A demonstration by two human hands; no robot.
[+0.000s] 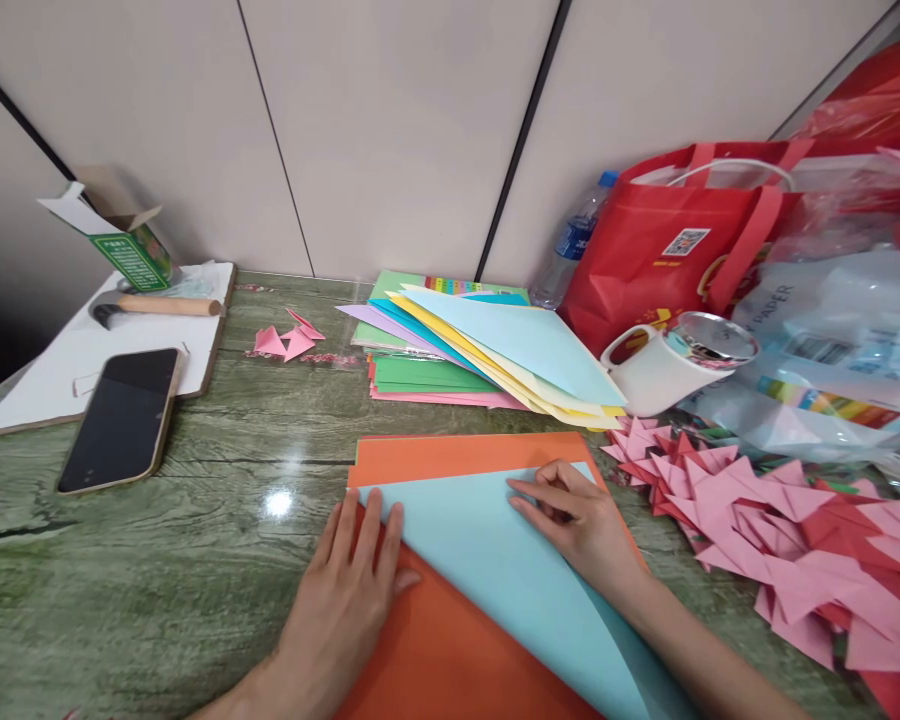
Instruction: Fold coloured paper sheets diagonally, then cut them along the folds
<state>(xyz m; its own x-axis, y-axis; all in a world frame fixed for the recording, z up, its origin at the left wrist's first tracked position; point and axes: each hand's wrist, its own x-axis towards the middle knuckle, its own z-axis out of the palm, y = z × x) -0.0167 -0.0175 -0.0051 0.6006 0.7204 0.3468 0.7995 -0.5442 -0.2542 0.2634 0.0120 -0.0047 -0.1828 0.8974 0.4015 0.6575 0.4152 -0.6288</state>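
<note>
A light blue sheet of paper (pixel 487 560) lies slanted over an orange sheet (pixel 450 455) on the green marble table (pixel 195 560). My left hand (pixel 345 600) rests flat on the left corner of the blue sheet, fingers stretched out and open. My right hand (pixel 577 520) presses down on the blue sheet's upper right part with its fingers bent and held together, nothing gripped inside them.
A fanned stack of coloured paper (pixel 480 350) lies behind the sheets. Right of it stand a white mug (pixel 660 370), a red bag (pixel 675 240) and a heap of folded pink and red triangles (pixel 787 540). A phone (pixel 124 418), clipboard (pixel 60 370) and small green box (pixel 124 245) are left.
</note>
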